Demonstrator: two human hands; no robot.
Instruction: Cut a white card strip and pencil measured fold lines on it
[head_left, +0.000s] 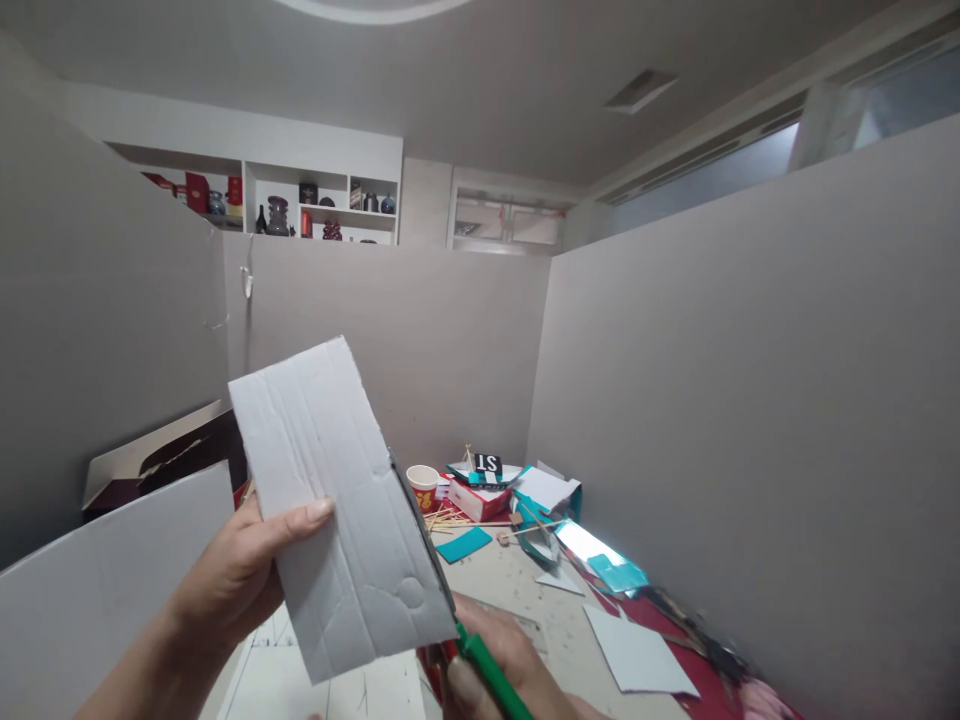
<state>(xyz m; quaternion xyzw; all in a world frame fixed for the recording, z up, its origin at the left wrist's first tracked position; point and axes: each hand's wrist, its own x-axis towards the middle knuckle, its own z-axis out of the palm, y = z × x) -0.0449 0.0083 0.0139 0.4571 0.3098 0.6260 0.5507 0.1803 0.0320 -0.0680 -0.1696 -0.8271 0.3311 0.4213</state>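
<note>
far left: a large grey board (97, 590) leans in at the lower left corner of view, with a dark open box (161, 460) behind it against the partition.

left hand (240, 575) closed around the near long edge of a white corrugated cardboard piece (337, 510), thumb flat across its face, fingers hidden behind. the piece is held up in the air, tilted, well above the desk (517, 590).

along the cardboard's right edge runs the blade of green-handled scissors (442, 590), touching or just entering the edge; how deep the blades sit cannot be told. right hand (510, 670) is wrapped on the green handle at the bottom of view, mostly cut off, so how far its fingers are spread cannot be told.

mid desk, toward the far edge: paper cup (422, 480), thin wooden sticks (465, 520), teal card scraps (465, 545), a small stack of boxes (480, 490). right side: white paper sheet (637, 655) on red cloth, near the right partition.

risk, as judged: the cardboard is gripped on one side only and unsupported, so blade pressure could twist it and send the cut off line. the left thumb lies not far from the blade path; a slip of the piece could bring it closer. existing creases may buckle under the squeeze.
</note>
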